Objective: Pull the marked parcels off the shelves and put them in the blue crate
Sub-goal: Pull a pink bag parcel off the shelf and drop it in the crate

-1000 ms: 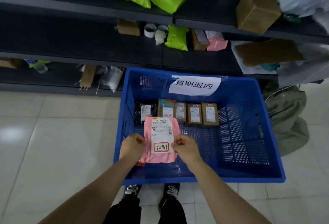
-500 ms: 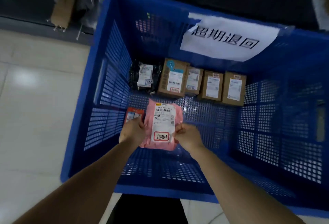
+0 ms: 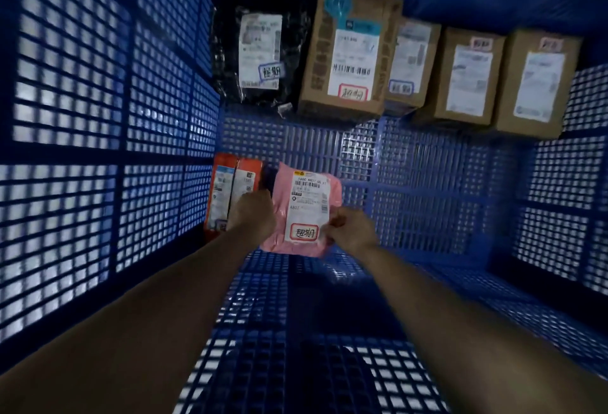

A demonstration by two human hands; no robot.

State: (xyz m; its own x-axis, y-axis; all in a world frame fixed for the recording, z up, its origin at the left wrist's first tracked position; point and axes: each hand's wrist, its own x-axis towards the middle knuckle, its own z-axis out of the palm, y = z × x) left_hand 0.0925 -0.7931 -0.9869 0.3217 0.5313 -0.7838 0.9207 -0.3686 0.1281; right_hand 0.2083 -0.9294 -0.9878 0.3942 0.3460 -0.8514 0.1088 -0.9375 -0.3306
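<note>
A pink mailer bag with a white label and a red-marked stamp is held low inside the blue crate, close above its lattice floor. My left hand grips the bag's left edge. My right hand pinches its lower right corner. Both arms reach deep into the crate.
Along the crate's far wall lie a black bag and several brown boxes, each with a label. An orange-red packet stands against the left wall, just left of my left hand. Bare lattice floor lies to the right.
The view has dropped deep into the crate and the shelves are out of sight. Both hands have lowered the pink bag toward the crate floor, next to the orange-red packet.
</note>
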